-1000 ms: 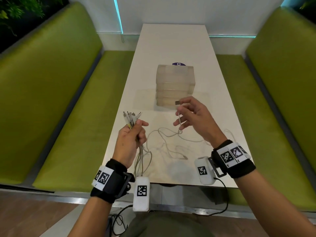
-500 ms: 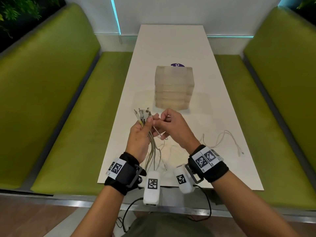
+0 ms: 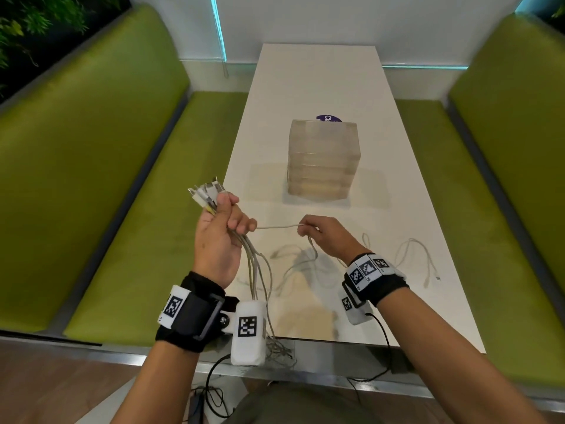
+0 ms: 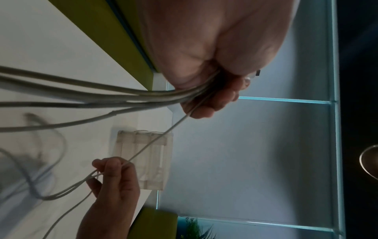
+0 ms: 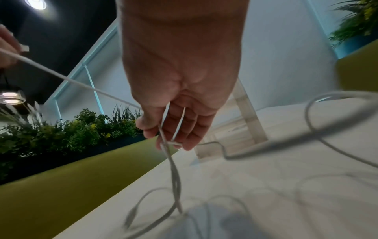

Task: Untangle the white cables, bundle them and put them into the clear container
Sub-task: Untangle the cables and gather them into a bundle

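From the head camera, the left hand (image 3: 218,240) is gripping a sheaf of thin white cables (image 3: 260,270) with the plugs fanned above the fist, while the right hand (image 3: 324,237) is pinching one taut white strand (image 3: 276,227) that is running almost level between the two; the left hand is nearer the bundle. The clear ribbed plastic container (image 3: 323,160) is standing farther back on the long white table (image 3: 318,71).

The left wrist camera is showing that strand leaving the curled fingers (image 4: 206,105) with the rest of the sheaf.

The right wrist camera is revealing doubled strands crossing the fingertips (image 5: 180,134) and trailing into loose loops (image 5: 155,207) on the table.
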Demonstrator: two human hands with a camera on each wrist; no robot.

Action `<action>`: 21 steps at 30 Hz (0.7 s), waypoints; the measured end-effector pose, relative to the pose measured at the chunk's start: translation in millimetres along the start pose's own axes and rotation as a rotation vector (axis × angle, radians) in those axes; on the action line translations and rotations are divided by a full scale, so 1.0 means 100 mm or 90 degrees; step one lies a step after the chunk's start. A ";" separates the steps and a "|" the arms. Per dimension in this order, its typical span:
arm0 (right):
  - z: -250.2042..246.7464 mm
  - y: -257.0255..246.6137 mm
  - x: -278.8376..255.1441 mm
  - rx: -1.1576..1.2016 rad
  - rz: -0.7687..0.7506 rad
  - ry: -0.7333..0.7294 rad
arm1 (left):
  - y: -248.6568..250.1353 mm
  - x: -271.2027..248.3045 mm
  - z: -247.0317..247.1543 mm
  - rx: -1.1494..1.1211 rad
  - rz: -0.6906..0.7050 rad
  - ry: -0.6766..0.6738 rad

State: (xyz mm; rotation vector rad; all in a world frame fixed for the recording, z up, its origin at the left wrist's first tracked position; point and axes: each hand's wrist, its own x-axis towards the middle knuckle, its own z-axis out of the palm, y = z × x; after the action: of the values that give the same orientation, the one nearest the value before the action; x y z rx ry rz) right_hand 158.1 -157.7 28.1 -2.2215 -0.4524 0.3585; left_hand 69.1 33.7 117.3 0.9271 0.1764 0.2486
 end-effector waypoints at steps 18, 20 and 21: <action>0.00 -0.59 0.08 -0.174 -0.199 0.010 | -0.33 0.01 -0.07 0.310 -0.108 -0.009; 0.01 -0.61 0.07 -0.235 -0.217 0.032 | -0.34 0.03 -0.06 0.360 -0.110 0.006; 0.01 -0.60 0.06 -0.245 -0.225 0.041 | -0.34 0.05 -0.07 0.382 -0.111 0.019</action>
State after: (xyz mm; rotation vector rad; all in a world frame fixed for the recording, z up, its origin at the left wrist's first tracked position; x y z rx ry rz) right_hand 151.2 -118.2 73.3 -2.4476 -0.9259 0.0090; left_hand 76.3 20.7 85.5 1.4941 0.3688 0.0429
